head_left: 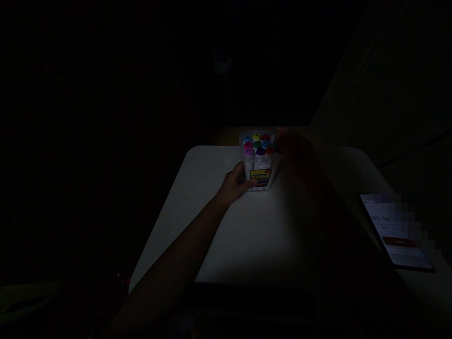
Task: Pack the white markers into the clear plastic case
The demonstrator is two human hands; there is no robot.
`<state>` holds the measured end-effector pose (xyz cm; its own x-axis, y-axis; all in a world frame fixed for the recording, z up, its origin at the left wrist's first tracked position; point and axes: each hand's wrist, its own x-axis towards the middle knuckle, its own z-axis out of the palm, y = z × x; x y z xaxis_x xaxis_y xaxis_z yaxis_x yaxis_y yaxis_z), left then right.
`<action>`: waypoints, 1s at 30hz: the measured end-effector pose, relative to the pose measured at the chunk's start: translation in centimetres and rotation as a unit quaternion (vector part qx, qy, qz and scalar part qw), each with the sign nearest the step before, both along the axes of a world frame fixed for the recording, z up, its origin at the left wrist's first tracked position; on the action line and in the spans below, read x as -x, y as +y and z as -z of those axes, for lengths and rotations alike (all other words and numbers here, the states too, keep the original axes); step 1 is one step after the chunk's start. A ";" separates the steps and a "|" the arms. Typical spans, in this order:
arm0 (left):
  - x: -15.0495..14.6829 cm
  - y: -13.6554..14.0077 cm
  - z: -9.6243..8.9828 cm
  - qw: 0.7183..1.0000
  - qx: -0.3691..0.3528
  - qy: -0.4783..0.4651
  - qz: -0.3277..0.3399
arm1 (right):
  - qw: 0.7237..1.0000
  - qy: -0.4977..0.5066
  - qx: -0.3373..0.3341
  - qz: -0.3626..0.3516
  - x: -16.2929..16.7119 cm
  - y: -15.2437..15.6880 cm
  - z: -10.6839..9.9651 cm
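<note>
A clear plastic case [259, 162] of markers stands upright on the white table, with a yellow and dark "marker" label on its front. Several coloured caps show at its top, among them a yellow cap [256, 136], a purple cap [260, 151] and an orange cap [270, 149]. My left hand [236, 182] is closed around the case's lower left side, thumb across the label. Deep shadow covers my right hand [291, 145] at the case's upper right. Its fingers look pinched by a pale tip and a dark cap; what they hold is unclear.
The white table [226, 240] has rounded far corners. A phone [395, 230] with a lit screen showing a timer lies at the right. A large dark panel [261, 70] rises behind the table. Most of the surroundings are too dark to make out.
</note>
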<state>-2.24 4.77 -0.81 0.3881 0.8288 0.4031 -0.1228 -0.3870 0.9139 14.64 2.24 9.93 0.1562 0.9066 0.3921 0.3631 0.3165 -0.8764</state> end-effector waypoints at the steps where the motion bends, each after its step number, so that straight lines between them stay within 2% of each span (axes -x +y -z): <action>1: 0.0 0.0 0.0 1.000 0.002 0.000 -0.001 | 1.000 0.004 0.001 -0.001 -0.1 0.0 0.1; 8: 0.0 -0.1 -0.2 1.000 0.004 -0.005 -0.004 | 0.999 0.017 -0.027 -0.028 -0.2 0.2 0.6; 16: -0.2 -0.2 -0.4 1.000 0.014 -0.010 0.004 | 0.995 0.011 -0.098 -0.009 -0.1 0.9 1.4; 22: -0.3 -0.2 -0.2 1.000 0.019 -0.020 0.002 | 0.994 0.004 -0.109 -0.004 -0.3 1.1 1.6; 30: -0.3 -0.2 -0.2 1.000 0.016 -0.011 0.004 | 0.990 0.031 -0.129 -0.044 -0.4 1.2 1.8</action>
